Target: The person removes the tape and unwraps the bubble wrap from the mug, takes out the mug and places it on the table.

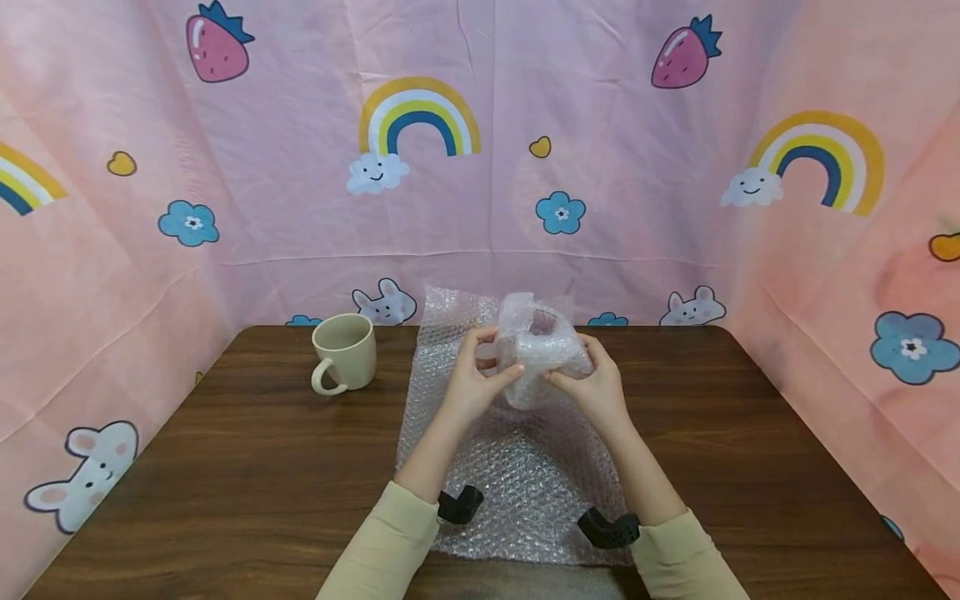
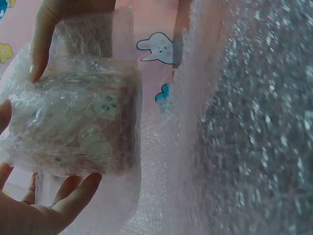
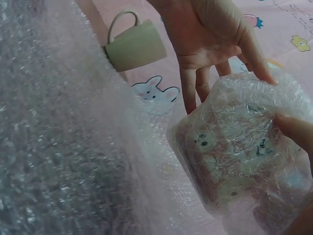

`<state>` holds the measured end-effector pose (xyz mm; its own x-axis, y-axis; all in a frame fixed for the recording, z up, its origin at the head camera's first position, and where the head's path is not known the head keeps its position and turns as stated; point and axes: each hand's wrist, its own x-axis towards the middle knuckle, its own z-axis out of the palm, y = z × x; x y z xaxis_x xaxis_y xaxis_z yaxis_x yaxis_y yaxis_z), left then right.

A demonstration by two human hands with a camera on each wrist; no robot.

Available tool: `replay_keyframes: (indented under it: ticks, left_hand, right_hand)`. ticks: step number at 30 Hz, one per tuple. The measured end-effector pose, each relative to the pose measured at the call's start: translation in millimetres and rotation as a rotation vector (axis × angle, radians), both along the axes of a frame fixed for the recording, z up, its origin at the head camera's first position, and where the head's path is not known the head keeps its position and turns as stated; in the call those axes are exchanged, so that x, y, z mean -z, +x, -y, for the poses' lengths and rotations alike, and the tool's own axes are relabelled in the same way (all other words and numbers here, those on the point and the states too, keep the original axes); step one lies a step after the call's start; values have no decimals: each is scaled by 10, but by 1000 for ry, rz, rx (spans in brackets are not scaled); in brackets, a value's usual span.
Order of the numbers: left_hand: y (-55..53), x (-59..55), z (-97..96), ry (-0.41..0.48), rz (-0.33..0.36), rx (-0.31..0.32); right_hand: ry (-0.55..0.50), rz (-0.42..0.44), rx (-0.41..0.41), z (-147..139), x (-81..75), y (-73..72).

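Both hands hold up a bundle of clear bubble wrap, above the far half of a bubble wrap sheet. The left hand grips its left side, thumb in front and fingers behind. At the other side, the right hand holds it with the thumb pressed on the near face. Through the layers of the bundle, small animal faces on a pinkish ground show in the left wrist view. In the head view, a gap shows near its top, with a loose flap beside it. The wrapped thing itself is blurred by the plastic.
A pale green mug stands upright at the back left of the dark wood table, its handle toward the near left. Pink printed cloth hangs behind and on both sides. Black wrist mounts jut inward from both sleeves.
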<state>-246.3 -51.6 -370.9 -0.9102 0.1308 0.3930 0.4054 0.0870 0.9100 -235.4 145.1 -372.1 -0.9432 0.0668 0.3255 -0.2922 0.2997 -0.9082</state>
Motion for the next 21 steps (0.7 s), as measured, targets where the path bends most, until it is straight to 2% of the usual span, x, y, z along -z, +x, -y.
replay_keyframes:
  ticks: [10,16,21]
  left_hand:
    - [-70,69,91,-22,97,6]
    - [-112,124,138,-15,132,24]
    - [-136,155,161,-22,136,21]
  right_hand:
    - [12,24,-20,66,149,-46]
    - [15,28,-24,103,207,-45]
    - [35,24,-15,120,249,-50]
